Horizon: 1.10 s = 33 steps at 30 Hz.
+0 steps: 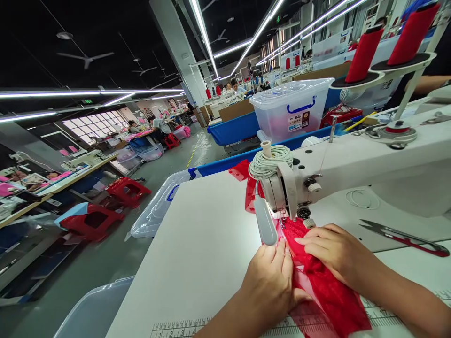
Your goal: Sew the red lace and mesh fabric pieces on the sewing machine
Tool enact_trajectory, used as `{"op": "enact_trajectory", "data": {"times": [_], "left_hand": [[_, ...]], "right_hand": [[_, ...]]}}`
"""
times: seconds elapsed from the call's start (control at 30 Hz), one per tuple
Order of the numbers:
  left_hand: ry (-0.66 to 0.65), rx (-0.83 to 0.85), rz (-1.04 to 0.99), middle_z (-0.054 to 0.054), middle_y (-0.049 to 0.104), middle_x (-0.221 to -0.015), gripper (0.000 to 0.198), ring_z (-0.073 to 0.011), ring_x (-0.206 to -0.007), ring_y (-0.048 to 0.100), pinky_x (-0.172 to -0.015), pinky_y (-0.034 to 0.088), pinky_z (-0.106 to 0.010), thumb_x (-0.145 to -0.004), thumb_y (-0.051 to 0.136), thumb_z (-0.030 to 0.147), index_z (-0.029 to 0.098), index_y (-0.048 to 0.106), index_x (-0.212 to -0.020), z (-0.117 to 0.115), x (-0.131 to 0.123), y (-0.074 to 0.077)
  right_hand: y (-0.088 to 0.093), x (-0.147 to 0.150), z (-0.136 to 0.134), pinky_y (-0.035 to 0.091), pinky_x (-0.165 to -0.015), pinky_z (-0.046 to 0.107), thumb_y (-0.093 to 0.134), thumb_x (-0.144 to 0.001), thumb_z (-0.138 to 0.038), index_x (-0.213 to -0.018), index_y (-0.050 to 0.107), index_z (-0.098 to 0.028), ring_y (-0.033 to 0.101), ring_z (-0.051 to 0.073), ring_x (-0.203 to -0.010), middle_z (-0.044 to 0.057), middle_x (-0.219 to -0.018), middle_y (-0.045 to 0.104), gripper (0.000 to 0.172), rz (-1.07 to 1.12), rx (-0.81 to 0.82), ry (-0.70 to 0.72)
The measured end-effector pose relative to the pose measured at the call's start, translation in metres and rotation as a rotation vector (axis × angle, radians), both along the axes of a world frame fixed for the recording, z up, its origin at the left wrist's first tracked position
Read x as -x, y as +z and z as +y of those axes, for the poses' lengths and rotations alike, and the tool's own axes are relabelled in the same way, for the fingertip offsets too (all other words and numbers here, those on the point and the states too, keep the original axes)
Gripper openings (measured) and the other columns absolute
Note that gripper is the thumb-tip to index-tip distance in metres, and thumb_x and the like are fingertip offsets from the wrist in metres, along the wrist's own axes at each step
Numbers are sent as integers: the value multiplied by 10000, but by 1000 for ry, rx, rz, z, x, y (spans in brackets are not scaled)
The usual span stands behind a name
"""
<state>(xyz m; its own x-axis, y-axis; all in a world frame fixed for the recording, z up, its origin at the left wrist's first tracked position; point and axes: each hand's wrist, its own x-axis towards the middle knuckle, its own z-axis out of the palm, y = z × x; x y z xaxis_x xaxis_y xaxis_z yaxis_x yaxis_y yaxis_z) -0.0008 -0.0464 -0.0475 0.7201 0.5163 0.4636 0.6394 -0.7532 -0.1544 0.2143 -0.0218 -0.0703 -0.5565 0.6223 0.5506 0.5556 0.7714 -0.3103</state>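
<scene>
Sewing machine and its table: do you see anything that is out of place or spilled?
Nothing looks spilled. One thing is slightly odd: a coil of pale cord sits bundled on top of the sewing machine's head, where it looks like makeshift storage.

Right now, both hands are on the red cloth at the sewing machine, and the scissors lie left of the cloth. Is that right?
Not quite: the head view shows the scissors lying to the right of the red cloth. The left hand and right hand are indeed on it at the sewing machine.
</scene>
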Motion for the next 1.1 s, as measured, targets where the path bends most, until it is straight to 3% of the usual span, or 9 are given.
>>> {"op": "enact_trajectory", "data": {"times": [0.13,0.27,0.53,0.7,1.1], "left_hand": [[21,55,1,-171,675,-1026,839,-245,-749,593,-629,480,-361,-944,104,672,70,637,-1182,-1,-2,9],[19,55,-26,-152,677,-974,816,-236,-729,580,-619,469,-346,-944,119,674,98,663,-1139,-2,-3,12],[67,-18,0,-164,675,-1089,823,-243,-755,587,-623,444,-338,-944,113,679,108,660,-1174,1,-1,4],[94,-33,19,-167,657,-1167,806,-246,-803,599,-650,437,-334,-950,121,675,119,649,-1198,5,1,2],[123,9,73,-167,648,-1026,720,-273,-871,593,-703,436,-361,-950,255,675,115,598,-1245,13,3,1]], "right_hand": [[2,1,0,383,-772,332,393,-780,18,-834,614,-217,606,191,-892,40,-889,706,327,-14,-45,-27],[8,2,1,390,-769,326,392,-847,-22,-821,624,-211,612,188,-865,46,-885,710,301,-59,-89,-19],[10,2,6,373,-784,335,358,-898,-26,-856,633,-190,606,183,-863,42,-948,724,322,-76,-144,-26],[7,3,9,369,-785,337,398,-934,-93,-867,620,-179,584,179,-838,38,-950,717,247,-80,-148,-41],[9,2,14,409,-744,330,414,-902,-66,-914,616,-178,588,189,-823,54,-924,708,231,-124,-87,-43]]}}
